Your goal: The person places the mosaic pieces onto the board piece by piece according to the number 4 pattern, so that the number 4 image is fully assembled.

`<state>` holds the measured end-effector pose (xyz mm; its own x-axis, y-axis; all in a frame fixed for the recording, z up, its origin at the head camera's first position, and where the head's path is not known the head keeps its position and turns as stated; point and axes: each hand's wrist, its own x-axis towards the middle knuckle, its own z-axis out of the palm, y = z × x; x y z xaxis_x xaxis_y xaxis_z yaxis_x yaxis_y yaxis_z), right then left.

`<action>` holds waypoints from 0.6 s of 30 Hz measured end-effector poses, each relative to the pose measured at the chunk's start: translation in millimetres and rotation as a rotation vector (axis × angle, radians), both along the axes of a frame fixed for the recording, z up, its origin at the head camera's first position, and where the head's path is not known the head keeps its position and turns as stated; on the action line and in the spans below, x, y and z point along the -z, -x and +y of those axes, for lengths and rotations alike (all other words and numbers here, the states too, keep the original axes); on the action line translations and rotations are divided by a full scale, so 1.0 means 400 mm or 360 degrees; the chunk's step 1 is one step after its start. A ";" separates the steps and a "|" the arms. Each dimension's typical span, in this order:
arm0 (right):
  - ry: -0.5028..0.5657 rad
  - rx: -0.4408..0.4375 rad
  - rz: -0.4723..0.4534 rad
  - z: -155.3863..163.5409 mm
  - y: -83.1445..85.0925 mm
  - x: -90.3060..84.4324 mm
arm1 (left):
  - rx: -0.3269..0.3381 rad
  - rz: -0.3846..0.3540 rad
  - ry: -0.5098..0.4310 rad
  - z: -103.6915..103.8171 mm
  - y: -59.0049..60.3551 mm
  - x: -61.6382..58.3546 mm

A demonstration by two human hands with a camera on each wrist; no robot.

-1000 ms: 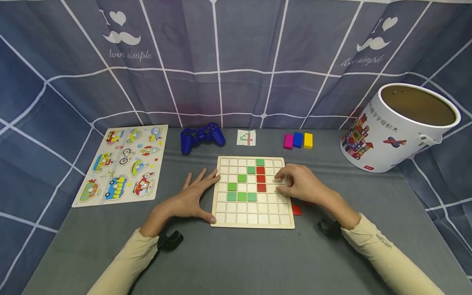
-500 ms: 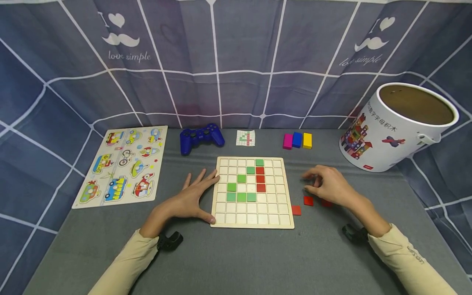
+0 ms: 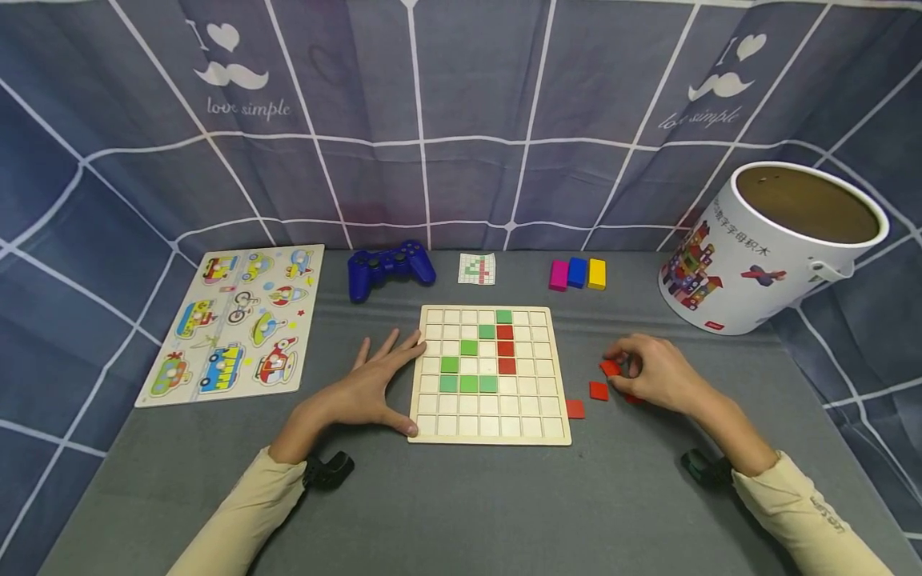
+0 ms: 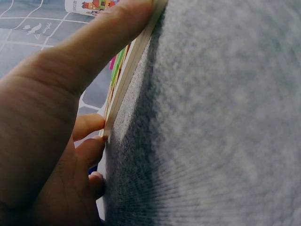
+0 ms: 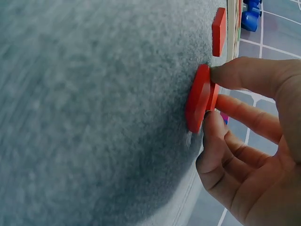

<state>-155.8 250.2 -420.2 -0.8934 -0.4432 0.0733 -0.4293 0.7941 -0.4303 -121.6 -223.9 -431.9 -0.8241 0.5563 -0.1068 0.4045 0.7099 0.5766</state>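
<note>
A pale wooden grid board point(image 3: 490, 428) lies mid-table, with several green tiles point(image 3: 468, 384) and a column of three red tiles point(image 3: 506, 349) in its squares. Along its left edge my left hand point(image 3: 367, 388) is spread, fingers fairly straight, thumb at the near corner; the left wrist view shows the thumb point(image 4: 94, 47) against the edge. My right hand point(image 3: 659, 372), right of the board, pinches a red tile point(image 3: 611, 368) at the tabletop between thumb and finger. Another red tile point(image 5: 197, 99) lies close under this hand. Two more lie nearer the board, one a loose red tile point(image 3: 599, 391).
Behind the board are a blue game controller point(image 3: 391, 268), a small pattern card point(image 3: 477, 269) and magenta, blue and yellow blocks point(image 3: 577, 273). A picture puzzle board point(image 3: 234, 328) lies at the left. At the right stands a large white bucket point(image 3: 756, 256).
My right hand has moved from over the board's right side to the loose red tiles on the table and taken hold of one. The left hand has stayed at the board's edge.
</note>
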 end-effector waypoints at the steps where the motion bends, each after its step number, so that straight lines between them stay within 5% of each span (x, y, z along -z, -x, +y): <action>1: 0.0000 -0.0007 0.0010 -0.001 0.001 0.001 | 0.0000 0.0001 -0.0001 0.000 0.000 0.001; 18: 0.0102 -0.0103 0.0120 -0.053 0.020 0.008 | -0.0002 -0.0008 0.0001 0.000 -0.002 -0.001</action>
<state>-163.8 229.1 -423.3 -0.8540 -0.4920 0.1692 -0.5118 0.7356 -0.4438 -120.9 -224.1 -431.6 -0.8241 0.5554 -0.1111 0.4009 0.7106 0.5782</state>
